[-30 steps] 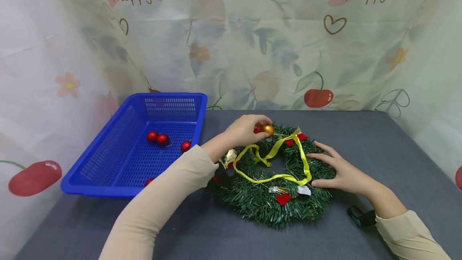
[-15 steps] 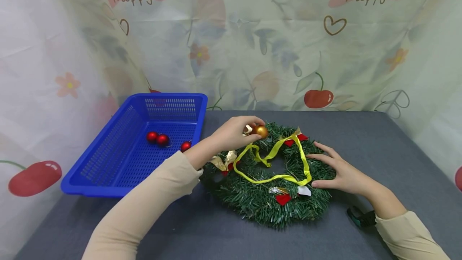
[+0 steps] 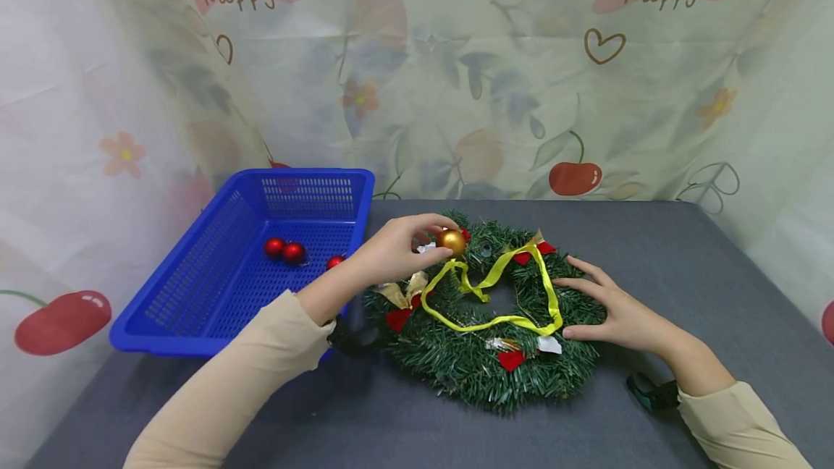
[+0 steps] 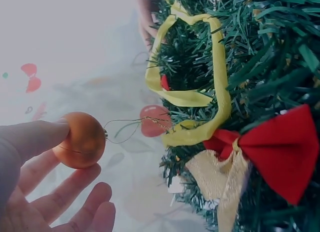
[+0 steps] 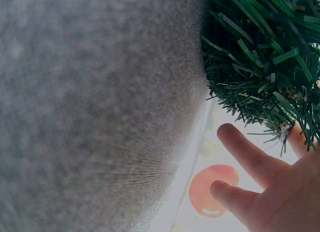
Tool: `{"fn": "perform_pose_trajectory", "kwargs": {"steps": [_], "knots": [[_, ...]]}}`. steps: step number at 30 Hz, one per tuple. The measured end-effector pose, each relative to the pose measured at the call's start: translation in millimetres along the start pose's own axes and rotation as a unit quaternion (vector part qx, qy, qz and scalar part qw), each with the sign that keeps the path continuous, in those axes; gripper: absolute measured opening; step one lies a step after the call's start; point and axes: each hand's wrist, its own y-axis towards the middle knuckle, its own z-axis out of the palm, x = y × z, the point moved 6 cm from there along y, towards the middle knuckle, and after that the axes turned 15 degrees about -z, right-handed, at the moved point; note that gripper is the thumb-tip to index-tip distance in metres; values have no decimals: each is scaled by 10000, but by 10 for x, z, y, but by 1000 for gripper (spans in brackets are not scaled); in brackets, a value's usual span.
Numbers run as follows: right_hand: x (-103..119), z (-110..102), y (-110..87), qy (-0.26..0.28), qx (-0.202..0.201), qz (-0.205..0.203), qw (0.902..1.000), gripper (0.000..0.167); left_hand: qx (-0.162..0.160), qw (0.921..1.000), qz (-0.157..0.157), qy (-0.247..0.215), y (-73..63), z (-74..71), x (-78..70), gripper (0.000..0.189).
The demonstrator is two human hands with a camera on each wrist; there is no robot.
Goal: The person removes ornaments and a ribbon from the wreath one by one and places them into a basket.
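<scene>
My left hand pinches a gold Christmas ball between thumb and fingers, over the far left part of a green wreath. In the left wrist view, a thin gold thread runs from the ball's cap toward a yellow ribbon on the wreath. A red bow with a gold ribbon tail sits on the greenery nearby. My right hand spreads its fingers along the wreath's right edge, the fingertips right at the needles; in the right wrist view the fingers look straight.
To the left stands a blue plastic basket with several red balls inside. A dark grey cloth covers the table. Behind it hangs a printed curtain. A dark strap sits at the right wrist.
My left hand has moved left along the wreath's far side, carrying the gold ball with it. A red bow on the wreath's left side now shows more fully. My right hand has stayed in place.
</scene>
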Motion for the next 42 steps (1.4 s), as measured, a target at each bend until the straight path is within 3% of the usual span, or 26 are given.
{"fn": "perform_pose_trajectory", "kwargs": {"steps": [12,23,42], "knots": [[4,-4,-2,-9,4,12,10000,65,-170,9987,-203,-440,-168,-166,168,38],[20,-9,8,0,22,51,10000,65,-562,9959,-206,-683,-356,-409,274,38],[12,-3,2,13,12,41,10000,65,-974,9913,-425,-774,-428,-671,448,38]]}}
